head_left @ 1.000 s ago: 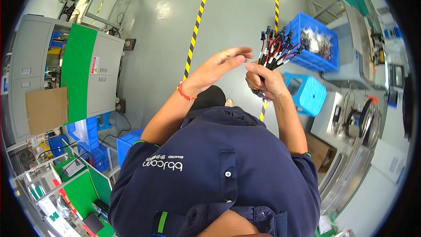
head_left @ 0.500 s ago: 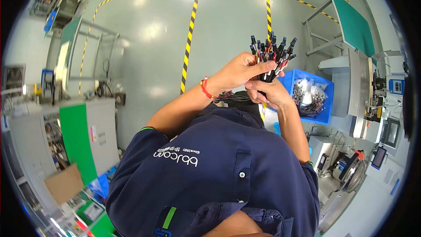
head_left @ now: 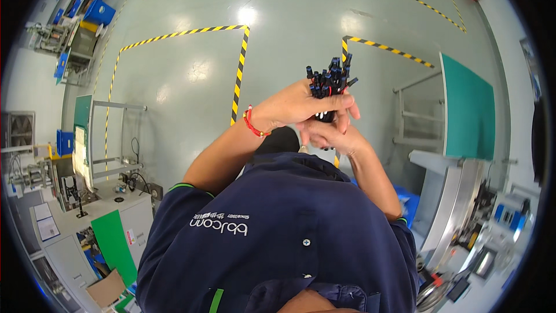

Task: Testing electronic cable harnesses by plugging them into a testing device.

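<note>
A bundle of black wire harnesses (head_left: pixel 331 84) stands upright in front of me, its many black connector ends with bluish tips fanning out at the top. My left hand (head_left: pixel 304 104), with a red string bracelet at the wrist, is closed around the bundle just under the connectors, thumb across the front. Lower down, my right hand (head_left: pixel 333 135) is closed at the bundle, its fingers curled beneath the left hand. Small white pieces show on the wires between the two hands. The lower wires are mostly hidden by my hands.
Beyond my right forearm a blue bin (head_left: pixel 408 200) shows in part. A green-topped table (head_left: pixel 468 110) and a metal-sided bench stand at the right. At the left are a metal-framed stand and a grey cabinet with a green panel (head_left: pixel 111 237). Yellow-black tape (head_left: pixel 238 75) marks the floor.
The room has shifted in view as I move forward; the blue bin has slid down behind my right arm. Both hands keep the bundle, now a little further left in view.
</note>
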`<state>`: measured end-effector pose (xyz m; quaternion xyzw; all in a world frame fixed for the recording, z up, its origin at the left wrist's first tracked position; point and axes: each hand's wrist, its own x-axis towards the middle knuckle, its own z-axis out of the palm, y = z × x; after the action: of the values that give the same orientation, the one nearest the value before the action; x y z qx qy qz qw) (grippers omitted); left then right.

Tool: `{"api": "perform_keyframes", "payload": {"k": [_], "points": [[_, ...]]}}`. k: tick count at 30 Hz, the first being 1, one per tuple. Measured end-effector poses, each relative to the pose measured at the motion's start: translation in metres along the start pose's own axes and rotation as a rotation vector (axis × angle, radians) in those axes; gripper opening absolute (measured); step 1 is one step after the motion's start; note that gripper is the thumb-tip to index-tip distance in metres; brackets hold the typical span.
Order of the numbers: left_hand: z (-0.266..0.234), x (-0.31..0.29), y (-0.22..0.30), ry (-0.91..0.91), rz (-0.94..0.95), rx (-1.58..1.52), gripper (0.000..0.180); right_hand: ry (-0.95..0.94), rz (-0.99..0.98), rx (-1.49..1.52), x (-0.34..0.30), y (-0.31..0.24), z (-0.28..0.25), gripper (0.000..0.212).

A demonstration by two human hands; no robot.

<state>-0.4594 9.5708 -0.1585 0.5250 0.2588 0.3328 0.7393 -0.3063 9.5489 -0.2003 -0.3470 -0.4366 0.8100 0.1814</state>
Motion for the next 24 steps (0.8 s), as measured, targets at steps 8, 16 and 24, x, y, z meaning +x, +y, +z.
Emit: {"api": "perform_keyframes", "payload": {"k": [8,16,24], "points": [[-0.161,0.211,0.066,0.197,-0.018,0.003,0.040,0.157,-0.291,-0.496,0.184,-0.138,-0.187,0.016],[-0.324,0.439,0.142,0.133,0.254,-0.088,0.032,0.405,-0.211,-0.369,0.334,-0.238,-0.363,0.039],[-0.517,0.645,0.240,0.406,0.645,-0.030,0.032,0.443,-0.169,-0.537,0.530,-0.299,-0.576,0.045]]}}
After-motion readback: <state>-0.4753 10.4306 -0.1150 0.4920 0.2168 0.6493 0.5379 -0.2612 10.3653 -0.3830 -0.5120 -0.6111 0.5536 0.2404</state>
